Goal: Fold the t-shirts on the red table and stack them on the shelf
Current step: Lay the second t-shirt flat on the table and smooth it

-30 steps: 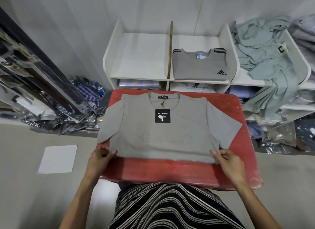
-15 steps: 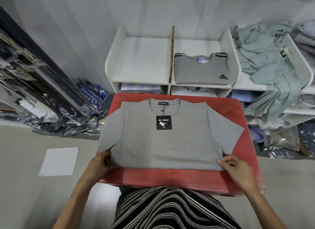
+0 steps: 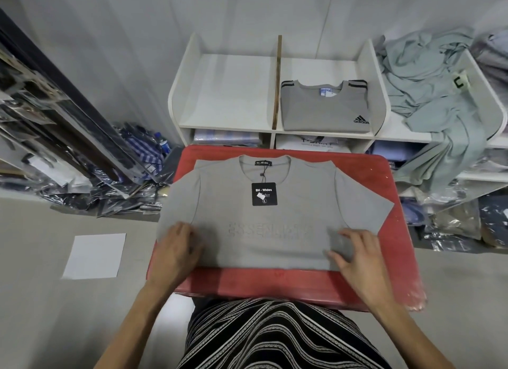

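Observation:
A grey t-shirt [image 3: 275, 220] lies face up on the red table [image 3: 395, 269], its lower half folded under, sleeves spread, a black hang tag [image 3: 264, 194] at the chest. My left hand [image 3: 177, 247] rests flat on the shirt's near left part with straight fingers. My right hand [image 3: 357, 256] lies on the near right part, fingers spread over the fabric. Behind the table stands a white shelf [image 3: 231, 93]; a folded grey Adidas t-shirt [image 3: 324, 107] lies in its top right compartment.
Crumpled pale green shirts [image 3: 434, 99] are heaped on the shelf unit at the right. Packaged clothes [image 3: 110, 187] in plastic lie piled on the floor at the left, beside a leaning dark panel. A white sheet of paper [image 3: 94, 256] lies on the floor.
Both hands have left the shirt's near corners and moved forward onto its front, now lying flat on the fabric. The camera has tilted slightly.

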